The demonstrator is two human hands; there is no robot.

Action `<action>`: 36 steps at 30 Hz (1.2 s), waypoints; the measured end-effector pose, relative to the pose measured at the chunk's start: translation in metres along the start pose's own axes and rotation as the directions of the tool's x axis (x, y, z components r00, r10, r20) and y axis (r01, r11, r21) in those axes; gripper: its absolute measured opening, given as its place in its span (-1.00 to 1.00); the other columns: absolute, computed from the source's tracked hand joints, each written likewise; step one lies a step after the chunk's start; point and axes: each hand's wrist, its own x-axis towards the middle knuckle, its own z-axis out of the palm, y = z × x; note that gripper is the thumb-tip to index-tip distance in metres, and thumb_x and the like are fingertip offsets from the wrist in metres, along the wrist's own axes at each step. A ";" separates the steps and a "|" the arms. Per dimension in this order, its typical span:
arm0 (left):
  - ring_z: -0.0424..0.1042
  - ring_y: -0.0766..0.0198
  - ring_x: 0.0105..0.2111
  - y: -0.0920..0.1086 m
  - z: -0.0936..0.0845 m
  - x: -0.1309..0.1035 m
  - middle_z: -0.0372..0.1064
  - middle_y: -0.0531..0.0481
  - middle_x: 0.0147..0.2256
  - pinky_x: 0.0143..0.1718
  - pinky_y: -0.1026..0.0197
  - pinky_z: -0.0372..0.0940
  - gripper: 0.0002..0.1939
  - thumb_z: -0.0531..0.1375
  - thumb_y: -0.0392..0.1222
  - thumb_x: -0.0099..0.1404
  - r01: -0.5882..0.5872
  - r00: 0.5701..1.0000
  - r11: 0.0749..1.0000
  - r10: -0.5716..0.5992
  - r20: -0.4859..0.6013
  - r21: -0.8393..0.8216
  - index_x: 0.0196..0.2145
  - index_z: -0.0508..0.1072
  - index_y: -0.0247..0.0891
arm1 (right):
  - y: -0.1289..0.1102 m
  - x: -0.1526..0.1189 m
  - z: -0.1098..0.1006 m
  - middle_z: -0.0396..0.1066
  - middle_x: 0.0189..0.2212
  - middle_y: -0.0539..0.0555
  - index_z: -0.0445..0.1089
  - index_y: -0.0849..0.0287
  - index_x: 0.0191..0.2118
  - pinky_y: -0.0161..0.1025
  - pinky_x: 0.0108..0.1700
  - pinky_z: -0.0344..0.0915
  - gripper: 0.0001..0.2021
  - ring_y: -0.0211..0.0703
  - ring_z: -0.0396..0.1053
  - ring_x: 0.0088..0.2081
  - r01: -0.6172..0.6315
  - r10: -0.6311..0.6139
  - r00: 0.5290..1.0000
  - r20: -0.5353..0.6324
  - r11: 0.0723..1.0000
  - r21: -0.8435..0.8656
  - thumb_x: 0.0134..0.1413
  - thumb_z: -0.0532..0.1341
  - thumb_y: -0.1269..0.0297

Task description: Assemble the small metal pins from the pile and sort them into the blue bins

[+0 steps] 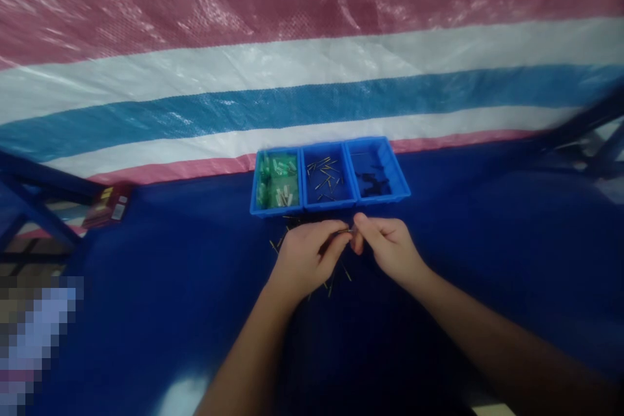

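A striped sheet [312, 13] rises behind the counter [170, 286] at twelve o'clock. Three bins [330, 205] stand on the counter. At their six o'clock, the left hand [305, 253] pinches a pin [346, 231]; the right hand [392, 247] is closed at the pin's end, gripping what, I cannot tell. Loose pins [346, 272] lie at the left hand's five and ten o'clock.

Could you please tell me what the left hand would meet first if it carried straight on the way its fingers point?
The left hand would most likely meet the right hand first, just ahead; whether they already touch is unclear.
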 end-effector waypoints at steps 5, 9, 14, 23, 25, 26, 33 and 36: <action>0.52 0.31 -0.36 0.001 -0.001 0.001 0.55 0.03 -0.33 -0.27 0.28 0.36 -0.88 0.14 -0.23 0.43 -0.010 1.000 0.999 0.009 0.014 0.046 -0.21 0.48 -0.24 | 0.000 0.000 0.001 0.42 -0.62 0.01 0.43 0.15 -0.60 -0.27 -0.39 0.29 -0.50 -0.23 0.37 -0.51 -0.015 0.015 1.000 0.004 1.000 -0.002 0.27 0.16 -0.06; 0.49 0.30 -0.42 0.000 -0.002 0.001 0.52 0.03 -0.40 -0.32 0.25 0.32 -0.82 0.11 -0.18 0.45 0.004 1.000 0.996 -0.003 -0.004 0.086 -0.27 0.48 -0.25 | 0.001 -0.001 0.000 0.39 -0.59 -0.01 0.42 0.16 -0.54 -0.29 -0.39 0.25 -0.56 -0.25 0.34 -0.50 0.007 -0.006 0.999 0.044 1.000 -0.019 0.27 0.17 -0.02; 0.50 0.33 -0.37 0.001 -0.003 0.002 0.53 0.05 -0.35 -0.28 0.29 0.31 -0.86 0.11 -0.22 0.44 0.009 1.000 0.999 -0.009 0.003 0.047 -0.23 0.47 -0.24 | 0.002 -0.002 -0.001 0.33 -0.68 -0.01 0.39 0.18 -0.62 -0.26 -0.39 0.21 -0.46 -0.27 0.31 -0.56 -0.015 0.016 0.998 0.059 1.000 -0.022 0.32 0.11 -0.03; 0.48 0.34 -0.40 0.000 -0.002 0.001 0.51 0.05 -0.37 -0.31 0.29 0.28 -0.86 0.10 -0.21 0.44 0.053 0.999 0.996 -0.054 0.003 0.070 -0.23 0.45 -0.24 | 0.000 -0.001 0.001 0.37 -0.56 -0.05 0.41 0.16 -0.43 -0.32 -0.39 0.23 -0.71 -0.29 0.31 -0.49 0.018 -0.018 0.999 0.027 0.999 0.031 0.24 0.25 0.08; 0.48 0.33 -0.41 0.000 -0.003 0.001 0.51 0.06 -0.37 -0.32 0.29 0.27 -0.85 0.10 -0.21 0.44 0.058 0.998 0.995 -0.058 0.004 0.077 -0.24 0.45 -0.24 | 0.000 -0.001 0.001 0.38 -0.55 -0.05 0.41 0.16 -0.44 -0.32 -0.38 0.24 -0.71 -0.30 0.31 -0.49 0.023 -0.024 0.999 0.029 0.999 0.024 0.23 0.25 0.10; 0.48 0.33 -0.41 0.000 -0.003 0.002 0.51 0.05 -0.37 -0.32 0.29 0.27 -0.85 0.10 -0.21 0.44 0.058 0.998 0.995 -0.059 0.007 0.075 -0.24 0.45 -0.24 | 0.000 -0.001 0.001 0.38 -0.56 -0.04 0.42 0.17 -0.45 -0.32 -0.38 0.24 -0.70 -0.30 0.31 -0.49 0.023 -0.024 0.999 0.033 1.000 0.015 0.24 0.24 0.09; 0.48 0.35 -0.39 0.003 -0.004 0.003 0.51 0.06 -0.37 -0.30 0.31 0.29 -0.86 0.10 -0.21 0.44 0.035 0.999 0.999 -0.035 0.030 0.028 -0.24 0.45 -0.23 | 0.002 -0.001 0.000 0.36 -0.65 -0.02 0.39 0.19 -0.59 -0.29 -0.41 0.23 -0.53 -0.30 0.32 -0.54 0.009 -0.007 0.999 0.045 0.999 -0.038 0.31 0.15 0.05; 0.48 0.34 -0.40 0.001 -0.003 0.001 0.52 0.05 -0.36 -0.31 0.30 0.28 -0.86 0.10 -0.21 0.44 0.045 0.999 0.998 -0.046 0.023 0.048 -0.23 0.45 -0.24 | 0.002 -0.002 0.002 0.40 -0.55 -0.03 0.46 0.17 -0.41 -0.30 -0.39 0.27 -0.70 -0.28 0.35 -0.49 0.035 -0.036 0.999 0.009 0.999 0.023 0.26 0.21 0.10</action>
